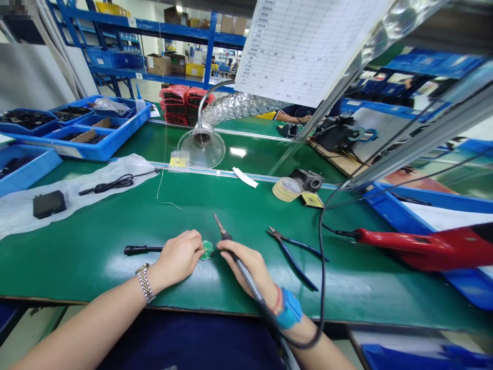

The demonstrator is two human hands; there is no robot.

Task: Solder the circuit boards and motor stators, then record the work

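My left hand (177, 258) is closed, fingers pinched on a small round green circuit board (207, 250) lying on the green mat. A black cable with a connector (138, 250) runs out from under that hand to the left. My right hand (249, 267) is wrapped round a soldering iron (227, 238), held like a pen, its tip pointing up and away just above the board. The iron's black cord loops back round my right wrist, which wears a blue strap. A metal watch sits on my left wrist.
Blue-handled cutters (293, 251) lie right of my hands. A red tool (419, 245) rests on a blue tray at right. Tape roll (287, 188), clear fume-extractor funnel (202, 146), black box (49, 203) and coiled cable (115, 182) on white foam, blue parts bins (82, 128) at left.
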